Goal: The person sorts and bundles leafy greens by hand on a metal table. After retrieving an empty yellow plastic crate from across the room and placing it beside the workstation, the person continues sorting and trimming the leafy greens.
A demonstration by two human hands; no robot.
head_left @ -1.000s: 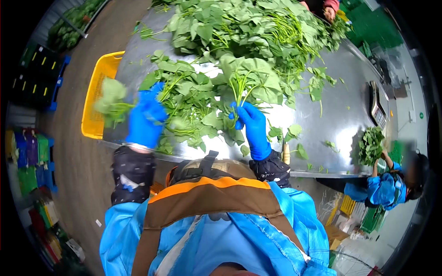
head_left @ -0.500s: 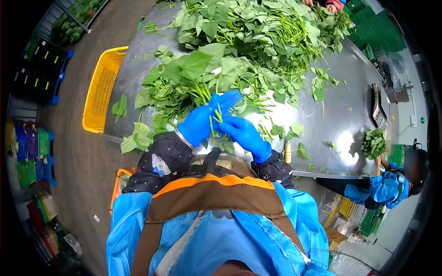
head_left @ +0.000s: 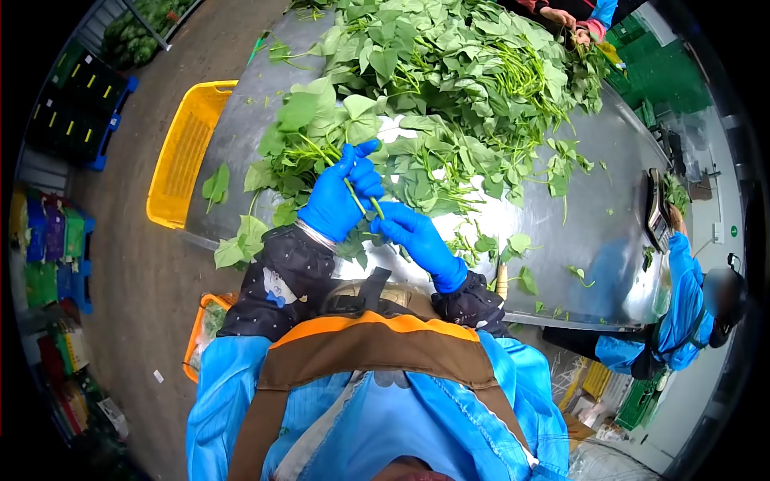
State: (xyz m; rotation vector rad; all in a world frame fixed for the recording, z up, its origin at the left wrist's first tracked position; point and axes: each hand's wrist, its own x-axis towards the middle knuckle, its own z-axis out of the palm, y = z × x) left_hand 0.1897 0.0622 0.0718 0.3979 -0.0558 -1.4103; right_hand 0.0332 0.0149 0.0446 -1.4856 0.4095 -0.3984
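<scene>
My left hand [head_left: 343,196], in a blue glove, is closed around a small bunch of leafy green stems [head_left: 353,192]. Its heart-shaped leaves [head_left: 317,112] fan out beyond the fingers, towards the far side. Below that hand, my right hand [head_left: 421,240], also gloved in blue, pinches the lower stem ends between thumb and fingers. Loose greens [head_left: 433,172] lie just past both hands, and a large heap of the same greens [head_left: 473,64] covers the far part of the metal table [head_left: 577,232].
A yellow crate [head_left: 188,152] stands at the table's left edge, an orange crate [head_left: 204,329] lower down. A wooden handle [head_left: 502,276] lies by the near edge. A scale [head_left: 658,210] sits at right, where a co-worker [head_left: 682,309] reaches. Another person's hands [head_left: 573,24] touch the far greens.
My left hand has shifted left and its bunch tilts further left. My right hand stays at the stem ends. The co-worker at right now reaches towards the scale, the held bunch having moved there.
</scene>
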